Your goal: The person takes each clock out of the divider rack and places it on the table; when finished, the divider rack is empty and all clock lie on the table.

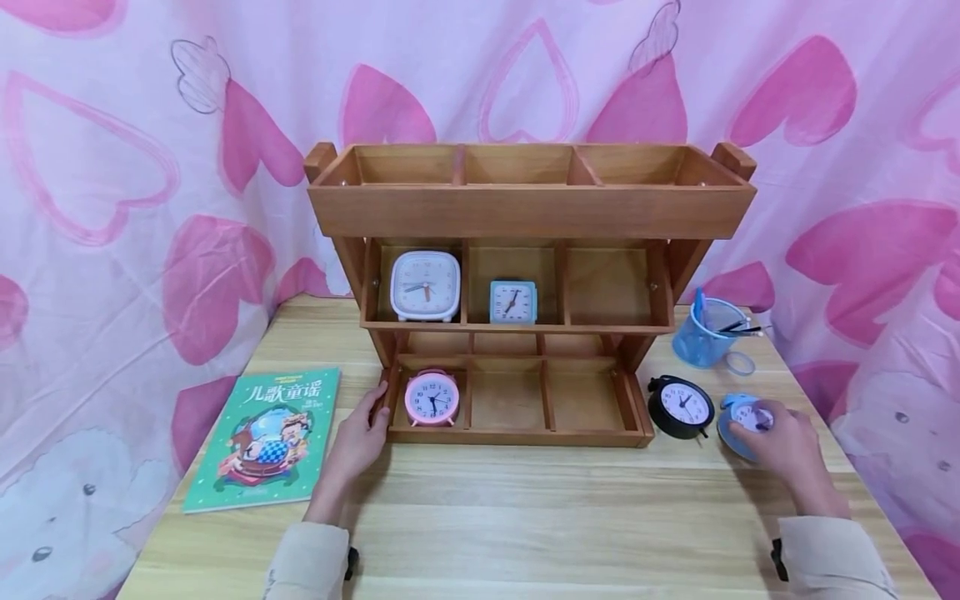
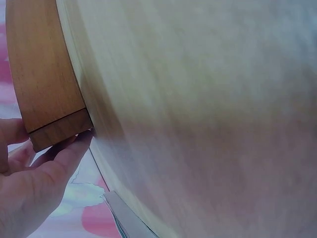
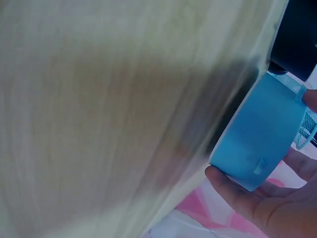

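My left hand grips the lower left corner of the brown wooden shelf. In the left wrist view, the thumb and fingers lie on different sides of that wooden corner. Over at the right, my right hand holds a small round blue alarm clock by its rim. The right wrist view shows the clock's blue side between thumb and fingers, close to the tabletop. Just left of it lies a black alarm clock, face up.
A pink alarm clock stands in the shelf's bottom left compartment. The middle tier holds a white clock and a small light-blue square clock. A green book lies left; a blue pen holder stands right, beside a ring.
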A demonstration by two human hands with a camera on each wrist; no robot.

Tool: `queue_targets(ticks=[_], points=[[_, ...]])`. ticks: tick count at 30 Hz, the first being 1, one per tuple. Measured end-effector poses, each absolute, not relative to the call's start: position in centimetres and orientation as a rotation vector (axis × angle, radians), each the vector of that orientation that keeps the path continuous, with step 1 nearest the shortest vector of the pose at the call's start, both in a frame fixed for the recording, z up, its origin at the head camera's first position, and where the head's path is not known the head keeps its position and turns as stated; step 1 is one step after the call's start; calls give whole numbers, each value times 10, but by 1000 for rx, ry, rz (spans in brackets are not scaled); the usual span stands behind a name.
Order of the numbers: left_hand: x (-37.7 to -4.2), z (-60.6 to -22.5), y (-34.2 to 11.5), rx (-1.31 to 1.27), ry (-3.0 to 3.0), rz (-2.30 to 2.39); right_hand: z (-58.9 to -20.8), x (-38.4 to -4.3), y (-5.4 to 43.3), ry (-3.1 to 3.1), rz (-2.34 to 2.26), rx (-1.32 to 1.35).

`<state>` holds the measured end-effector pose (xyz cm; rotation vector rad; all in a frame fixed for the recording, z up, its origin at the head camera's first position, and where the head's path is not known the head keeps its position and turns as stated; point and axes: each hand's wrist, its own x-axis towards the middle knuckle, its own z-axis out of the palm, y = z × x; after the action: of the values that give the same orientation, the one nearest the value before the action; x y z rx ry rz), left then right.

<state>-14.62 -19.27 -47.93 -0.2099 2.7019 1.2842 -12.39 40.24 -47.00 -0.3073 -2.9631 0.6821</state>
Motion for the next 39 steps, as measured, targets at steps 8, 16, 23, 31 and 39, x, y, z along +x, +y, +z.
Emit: queue_targets(ticks=[8,16,23,31,39], points=[[-146,-479,-193,-220,2691,1288,-467,-124,397,-3058,728,-346],[-146,-479,-195,-207,2703,1288,-430,-125,340,-2820,741,-210],[-146,-479,-191,-209,2710,1293,-411,-134,235,-2729,836,134],[-148,-480,-190,-203,2706,1299,-440,-155,96,-2906,994,390],[-146,-481,-189,-198,2722,1323,-456,-179,15,-3014,705,562]])
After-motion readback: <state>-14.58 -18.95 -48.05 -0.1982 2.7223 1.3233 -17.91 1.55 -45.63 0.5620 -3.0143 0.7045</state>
